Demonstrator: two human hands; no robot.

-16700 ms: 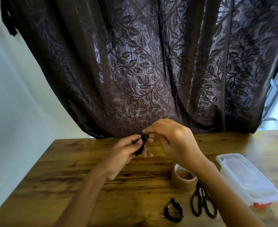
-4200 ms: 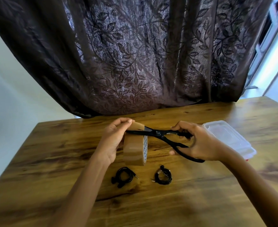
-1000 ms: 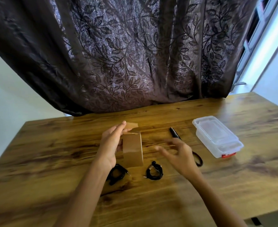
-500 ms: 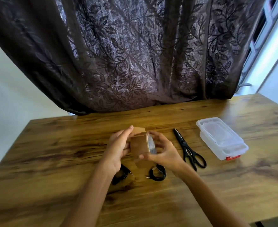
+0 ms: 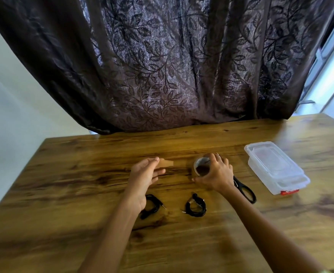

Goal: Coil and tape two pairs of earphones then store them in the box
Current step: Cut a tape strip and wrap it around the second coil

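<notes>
Brown tape strip point(image 5: 167, 163), stuck to the left hand's point(image 5: 144, 174) straight fingertips, could fold onto itself: the right hand point(image 5: 216, 177) grips the tape roll point(image 5: 201, 168), not it.

The left hand point(image 5: 145, 175) hovers with straight fingers, a tape strip point(image 5: 166, 163) stuck at its fingertips. The right hand point(image 5: 215, 175) grips the tape roll point(image 5: 201, 168) on the wooden table point(image 5: 83, 174), partly covering the scissors point(image 5: 245, 191). 2 coiled earphones point(image 5: 195, 206) lie nearer the person. The lidded box point(image 5: 276, 166) sits at the right.
</notes>
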